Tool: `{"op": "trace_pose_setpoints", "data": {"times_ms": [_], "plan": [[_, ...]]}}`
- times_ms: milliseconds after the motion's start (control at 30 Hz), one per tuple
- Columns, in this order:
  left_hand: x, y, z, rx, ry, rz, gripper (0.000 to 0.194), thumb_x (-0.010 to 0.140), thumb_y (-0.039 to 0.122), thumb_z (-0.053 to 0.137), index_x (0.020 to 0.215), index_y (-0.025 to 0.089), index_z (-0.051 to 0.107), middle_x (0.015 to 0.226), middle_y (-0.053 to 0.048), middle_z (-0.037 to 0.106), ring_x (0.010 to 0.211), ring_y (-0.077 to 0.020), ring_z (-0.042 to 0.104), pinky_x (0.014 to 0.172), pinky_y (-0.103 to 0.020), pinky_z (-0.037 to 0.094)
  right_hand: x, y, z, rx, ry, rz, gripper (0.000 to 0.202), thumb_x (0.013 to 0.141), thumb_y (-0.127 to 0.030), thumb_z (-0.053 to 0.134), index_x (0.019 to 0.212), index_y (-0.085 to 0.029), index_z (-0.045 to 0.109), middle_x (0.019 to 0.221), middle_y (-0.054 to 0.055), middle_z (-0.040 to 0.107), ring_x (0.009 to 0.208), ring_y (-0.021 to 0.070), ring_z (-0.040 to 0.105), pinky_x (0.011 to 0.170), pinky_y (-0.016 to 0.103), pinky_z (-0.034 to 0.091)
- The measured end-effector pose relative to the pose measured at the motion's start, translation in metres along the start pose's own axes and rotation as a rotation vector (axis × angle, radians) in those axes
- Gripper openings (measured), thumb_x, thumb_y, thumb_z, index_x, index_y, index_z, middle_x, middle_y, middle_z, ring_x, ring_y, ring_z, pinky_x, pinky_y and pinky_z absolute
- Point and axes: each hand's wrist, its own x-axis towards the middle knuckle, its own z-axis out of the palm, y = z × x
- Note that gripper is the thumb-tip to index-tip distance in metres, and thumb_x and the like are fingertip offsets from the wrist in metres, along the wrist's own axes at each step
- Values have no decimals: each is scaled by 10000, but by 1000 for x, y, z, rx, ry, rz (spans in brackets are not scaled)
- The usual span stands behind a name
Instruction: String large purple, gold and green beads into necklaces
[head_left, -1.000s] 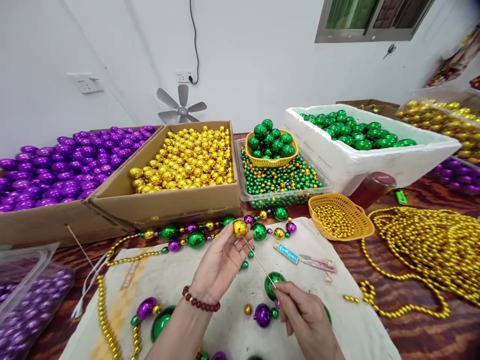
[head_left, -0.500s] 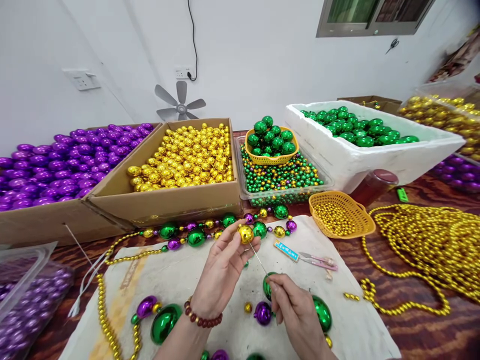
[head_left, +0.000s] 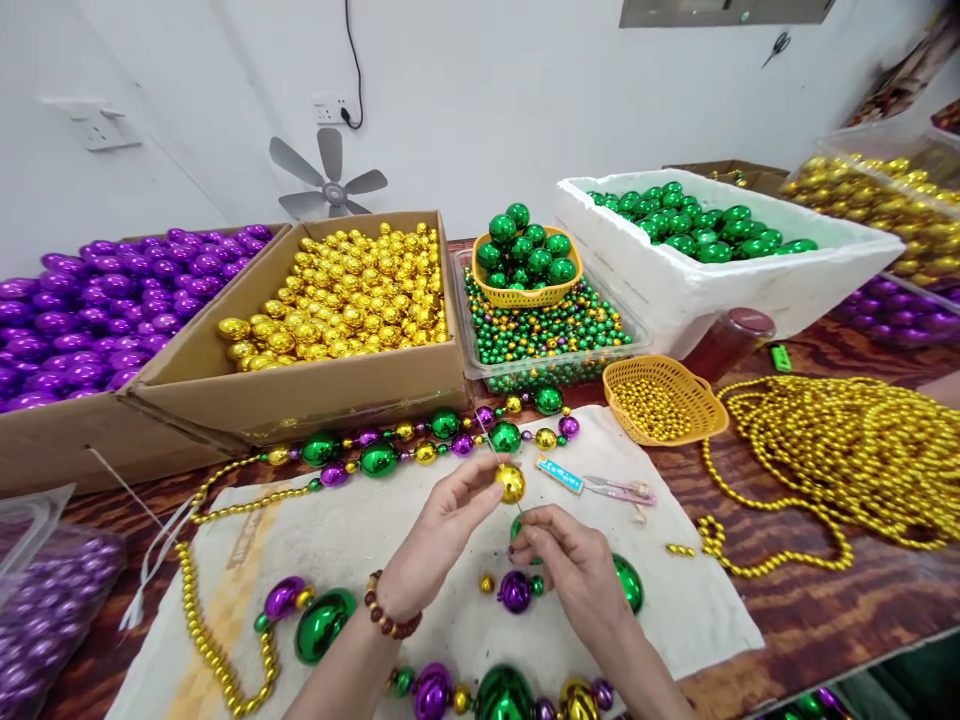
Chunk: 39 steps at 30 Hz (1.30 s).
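My left hand (head_left: pixel 427 545), with a beaded bracelet (head_left: pixel 386 610) on its wrist, pinches a shiny gold ball bead (head_left: pixel 511 484) over the cloth. A thin needle (head_left: pixel 487 438) runs through this bead, its tip sticking out above. My right hand (head_left: pixel 574 565) grips the needle's lower end, fingers closed. A green bead (head_left: pixel 515 526) shows partly behind the right fingertips. Below the hands lie a purple ball (head_left: pixel 516 592) and a small gold bead (head_left: pixel 487 584). A large green ball (head_left: pixel 628 584) is partly hidden by my right hand.
A strung bead garland (head_left: pixel 379 459) crosses the back of the cloth (head_left: pixel 360 545). Snips (head_left: pixel 619 490) lie right of the hands. Behind stand a carton of gold balls (head_left: pixel 315 375), a white foam box (head_left: pixel 652 300) and a yellow basket (head_left: pixel 679 440). Gold bead strands (head_left: pixel 840 450) are heaped right.
The needle has passed through the gold bead and now sticks out above it. My right hand has come up close beneath the bead. The view has shifted, showing more strung balls at the bottom.
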Motion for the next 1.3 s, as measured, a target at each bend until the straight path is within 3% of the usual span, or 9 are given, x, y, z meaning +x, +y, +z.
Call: {"op": "trace_pose_setpoints", "data": {"times_ms": [67,200,267,400,567,867,933,1100,1300], "plan": [[4,-1,-15,172,4,8,362,888,354,572,1239,266,590,1310,-69,582,1191,-229,534,1015,-365,404,0,1,1,42,33,11,204,966,-333,471,938,-197,621,807,21,693,714,136,687,527,177,433],[14,-19,-49,565,239,117,294,907,363,507,1153,241,612,1162,-68,652,1061,-226,597,925,-375,451,1,3,0,87,70,17,205,959,-340,487,901,-191,614,769,13,678,655,117,668,489,166,397],[19,-34,-57,845,212,149,231,903,323,499,1048,220,646,1048,-69,670,969,-225,608,876,-376,458,2,6,-2,98,74,23,205,951,-346,503,897,-182,614,754,16,677,629,114,661,484,169,394],[24,-58,-53,1192,88,202,231,902,242,464,1059,218,632,1011,-76,633,962,-225,573,860,-361,441,2,10,-6,124,120,32,220,933,-372,531,908,-167,608,744,32,689,616,125,657,479,178,395],[33,-64,-46,1257,113,147,188,875,202,484,957,222,652,952,-76,616,959,-239,539,844,-357,399,0,11,-10,146,165,45,245,922,-396,545,902,-156,592,735,43,694,597,129,648,467,182,389],[46,-54,-53,1019,157,120,96,835,266,566,836,197,633,846,-58,622,803,-210,574,737,-323,411,-3,9,-10,103,132,17,256,936,-400,516,899,-160,597,719,37,689,603,138,646,511,197,435],[42,-45,-53,727,215,75,154,858,322,560,907,193,628,858,-54,639,782,-196,603,703,-306,441,-4,7,-12,67,105,3,246,937,-382,516,886,-160,608,695,29,680,589,131,635,539,203,456],[26,-17,-50,-441,222,-75,189,831,259,655,997,169,654,925,-62,668,875,-172,649,854,-327,495,-9,7,-16,-18,-45,-49,241,944,-358,495,915,-165,636,687,24,674,601,146,644,596,234,514],[22,-5,-43,-729,208,-84,194,861,178,620,1038,134,685,966,-89,685,952,-172,641,927,-335,501,-13,11,-17,-83,-76,-115,227,943,-328,490,914,-173,654,662,20,674,579,150,647,578,229,521]]}}
